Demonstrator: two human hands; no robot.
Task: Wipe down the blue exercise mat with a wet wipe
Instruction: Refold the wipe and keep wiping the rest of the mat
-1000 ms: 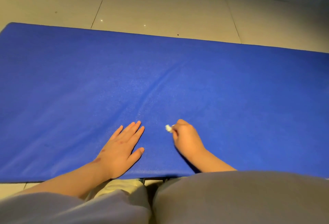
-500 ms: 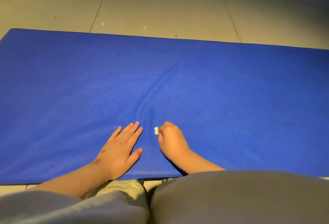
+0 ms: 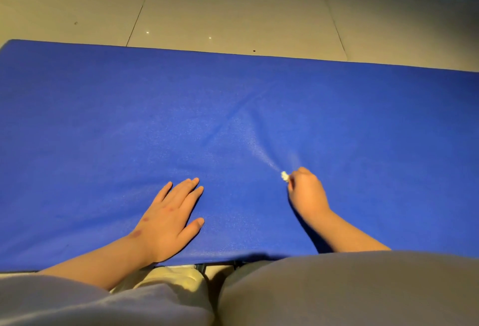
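Left hand (image 3: 171,219) palm down, fingers straight, thumb splayed (forearm bare). Right hand (image 3: 307,193) curled, fingertips pinching small crumpled white wet wipe (image 3: 284,176).

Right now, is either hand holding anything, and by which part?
The right hand pinches a white wipe by its near end; the left hand lies flat on the mat, holding nothing.

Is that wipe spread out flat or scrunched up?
Scrunched up. Only a small white wad of the wipe shows, pinched by the curled right hand against the blue mat.
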